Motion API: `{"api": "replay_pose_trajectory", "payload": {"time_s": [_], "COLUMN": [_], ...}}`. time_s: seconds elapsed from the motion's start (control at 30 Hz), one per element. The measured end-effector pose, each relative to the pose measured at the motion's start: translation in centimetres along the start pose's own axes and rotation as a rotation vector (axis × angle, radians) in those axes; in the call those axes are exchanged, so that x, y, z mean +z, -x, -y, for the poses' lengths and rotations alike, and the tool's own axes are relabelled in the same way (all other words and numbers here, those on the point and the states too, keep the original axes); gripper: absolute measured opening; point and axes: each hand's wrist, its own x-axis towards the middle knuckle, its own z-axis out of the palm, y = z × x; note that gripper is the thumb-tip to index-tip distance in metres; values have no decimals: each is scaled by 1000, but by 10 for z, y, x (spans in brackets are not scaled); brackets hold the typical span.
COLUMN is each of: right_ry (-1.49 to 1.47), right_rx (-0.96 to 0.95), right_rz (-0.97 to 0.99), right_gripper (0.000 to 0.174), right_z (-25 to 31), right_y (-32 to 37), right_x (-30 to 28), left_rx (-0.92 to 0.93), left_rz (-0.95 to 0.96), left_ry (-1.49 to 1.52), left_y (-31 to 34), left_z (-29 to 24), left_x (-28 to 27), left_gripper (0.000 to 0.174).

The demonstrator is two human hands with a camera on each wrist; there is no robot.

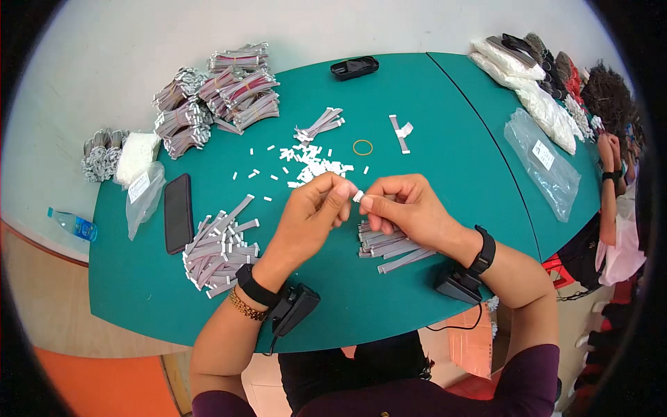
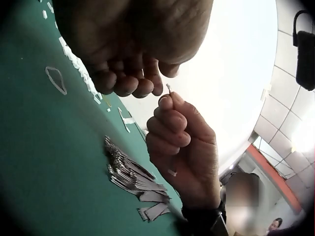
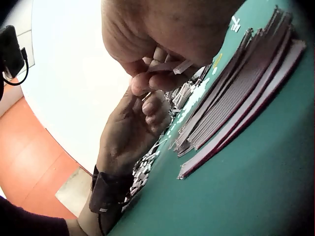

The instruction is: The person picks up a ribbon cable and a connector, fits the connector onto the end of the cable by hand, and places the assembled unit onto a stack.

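Observation:
My right hand (image 1: 403,205) pinches a short flat ribbon cable (image 3: 162,67) between thumb and forefinger. Its small white end connector (image 1: 358,197) sticks out toward my left hand (image 1: 316,208). The left fingers are curled, with the thumb near the forefinger, right by that connector; I cannot tell whether they pinch a small piece. Beyond both hands lies a heap of small white plastic pieces (image 1: 316,167). Several ribbon cables (image 1: 389,243) lie beneath the right hand, and a looser pile of cables (image 1: 219,250) with white ends lies left of the left wrist.
Bundled cables (image 1: 240,90) are stacked at the back left, near a phone (image 1: 178,213) and a clear bag (image 1: 144,198). A yellow rubber band (image 1: 363,147) and a black object (image 1: 354,67) lie farther back. Another clear bag (image 1: 545,167) is on the right; a person sits beyond.

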Motion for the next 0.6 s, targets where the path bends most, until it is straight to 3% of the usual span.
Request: {"api": "replay_pose_trajectory", "payload": {"time_s": [0.37, 0.6], "right_ry": [16, -25], "right_rx": [18, 32], "right_rz": [29, 38], "right_gripper": [18, 18], "right_z": [-1, -4], "right_y": [1, 0], "right_x": [1, 1], "left_rx": [74, 166], "left_rz": [52, -64], "left_ry": [-116, -227], "left_y": [2, 5], "left_z": [-1, 3], "left_x": [3, 10], "left_gripper": [27, 23]}}
